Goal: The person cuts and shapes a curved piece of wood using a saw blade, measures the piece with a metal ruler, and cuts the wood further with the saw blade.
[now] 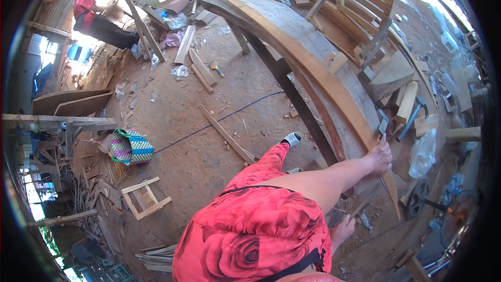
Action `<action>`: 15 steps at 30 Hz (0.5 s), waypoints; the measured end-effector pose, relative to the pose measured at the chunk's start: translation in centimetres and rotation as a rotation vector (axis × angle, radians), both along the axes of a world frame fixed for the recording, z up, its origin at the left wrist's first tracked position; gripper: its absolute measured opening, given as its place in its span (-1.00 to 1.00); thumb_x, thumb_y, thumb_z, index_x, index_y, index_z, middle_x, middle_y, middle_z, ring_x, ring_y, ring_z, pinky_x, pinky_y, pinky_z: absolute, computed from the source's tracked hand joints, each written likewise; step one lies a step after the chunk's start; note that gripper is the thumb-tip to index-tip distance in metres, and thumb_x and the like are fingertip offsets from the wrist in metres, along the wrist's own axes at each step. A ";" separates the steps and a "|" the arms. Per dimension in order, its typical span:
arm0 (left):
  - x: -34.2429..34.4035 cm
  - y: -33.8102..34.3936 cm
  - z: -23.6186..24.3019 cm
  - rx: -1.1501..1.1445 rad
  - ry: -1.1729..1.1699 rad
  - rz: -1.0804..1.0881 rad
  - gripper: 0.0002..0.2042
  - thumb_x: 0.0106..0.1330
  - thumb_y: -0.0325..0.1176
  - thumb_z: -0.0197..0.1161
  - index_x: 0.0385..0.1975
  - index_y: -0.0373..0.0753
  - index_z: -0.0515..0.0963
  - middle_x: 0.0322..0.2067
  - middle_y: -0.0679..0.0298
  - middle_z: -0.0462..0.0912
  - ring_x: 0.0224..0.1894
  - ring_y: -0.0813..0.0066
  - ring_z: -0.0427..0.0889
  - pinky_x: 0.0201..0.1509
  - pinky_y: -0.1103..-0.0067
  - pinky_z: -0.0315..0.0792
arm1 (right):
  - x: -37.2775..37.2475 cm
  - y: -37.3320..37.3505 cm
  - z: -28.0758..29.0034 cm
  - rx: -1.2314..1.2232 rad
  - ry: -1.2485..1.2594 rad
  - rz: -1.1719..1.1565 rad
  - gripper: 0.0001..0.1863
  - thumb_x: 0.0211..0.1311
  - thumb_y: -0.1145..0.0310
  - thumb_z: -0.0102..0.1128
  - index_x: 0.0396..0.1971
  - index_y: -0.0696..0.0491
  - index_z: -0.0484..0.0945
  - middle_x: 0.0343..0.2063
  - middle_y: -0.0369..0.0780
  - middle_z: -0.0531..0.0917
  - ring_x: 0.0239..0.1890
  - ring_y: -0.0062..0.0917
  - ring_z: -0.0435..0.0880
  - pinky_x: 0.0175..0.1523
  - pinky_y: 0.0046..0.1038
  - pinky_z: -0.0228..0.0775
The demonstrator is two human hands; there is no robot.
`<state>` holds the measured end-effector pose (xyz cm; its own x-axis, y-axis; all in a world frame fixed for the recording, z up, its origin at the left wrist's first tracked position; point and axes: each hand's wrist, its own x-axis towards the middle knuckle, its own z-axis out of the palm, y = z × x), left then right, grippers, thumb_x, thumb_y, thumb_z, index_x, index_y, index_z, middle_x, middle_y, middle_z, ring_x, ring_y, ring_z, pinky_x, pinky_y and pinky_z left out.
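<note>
My left hand (379, 156) reaches out along a bare forearm to the near end of a long curved wooden strip (313, 68) lying on a curved plank bench (292, 36). Its fingers are closed around a flat grey metal tool (383, 124) held against the strip's edge. My right hand (342, 231) is lower, below the strip's pointed end, closed on a thin dark rod-like tool (361, 208); what kind of tool it is I cannot tell. My red flowered shirt and a red trouser leg with a grey shoe (291, 138) fill the lower middle.
A hammer (415, 115), wood blocks and a clear plastic bag (422, 152) lie right of the strip. A slatted wooden chair frame (360, 10) stands on the bench. Loose battens, a blue cord (229, 116), a woven bag (130, 146) and a small frame (146, 198) lie on the dirt floor. Another person (96, 18) bends at far left.
</note>
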<state>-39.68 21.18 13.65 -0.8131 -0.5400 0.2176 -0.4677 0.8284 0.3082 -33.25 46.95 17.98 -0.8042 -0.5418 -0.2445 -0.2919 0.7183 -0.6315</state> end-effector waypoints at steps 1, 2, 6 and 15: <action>-0.3 0.4 0.1 0.005 0.010 -0.028 -0.58 0.21 -0.01 -0.05 -0.38 -0.24 0.61 -0.32 0.16 0.57 -0.08 0.17 0.43 0.30 -0.04 -0.19 | -0.7 -0.8 0.7 0.005 0.010 -0.028 -0.69 0.31 0.27 -0.09 -0.53 0.20 0.36 -0.77 -0.21 0.37 -0.72 -0.47 0.36 -0.57 -0.34 0.16; -0.6 0.9 0.2 0.029 -0.003 -0.053 -0.59 0.21 -0.01 -0.05 -0.37 -0.23 0.61 -0.32 0.17 0.57 -0.08 0.17 0.43 0.30 -0.05 -0.19 | -1.5 -1.9 1.5 -0.004 -0.007 -0.078 -0.70 0.32 0.28 -0.10 -0.52 0.20 0.36 -0.77 -0.21 0.37 -0.72 -0.49 0.35 -0.57 -0.34 0.16; -1.3 1.4 1.6 0.099 -0.053 -0.141 -0.65 0.21 -0.10 -0.03 -0.35 -0.19 0.62 -0.33 0.20 0.59 -0.11 0.17 0.46 0.29 -0.05 -0.14 | -4.1 -4.0 0.8 -0.055 0.083 -0.094 -0.72 0.32 0.30 -0.11 -0.48 0.22 0.37 -0.66 -0.04 0.45 -0.61 -0.25 0.41 -0.46 -0.25 0.22; -0.6 -0.7 1.6 0.082 -0.033 -0.110 -0.67 0.28 -0.14 -0.09 -0.43 -0.20 0.56 -0.34 0.18 0.58 -0.12 0.27 0.47 0.28 0.02 -0.04 | -5.6 -6.2 -2.0 0.101 0.241 -0.111 -0.69 0.27 0.15 -0.08 -0.47 0.09 0.42 -0.54 0.06 0.56 -0.40 0.05 0.54 -0.32 -0.02 0.31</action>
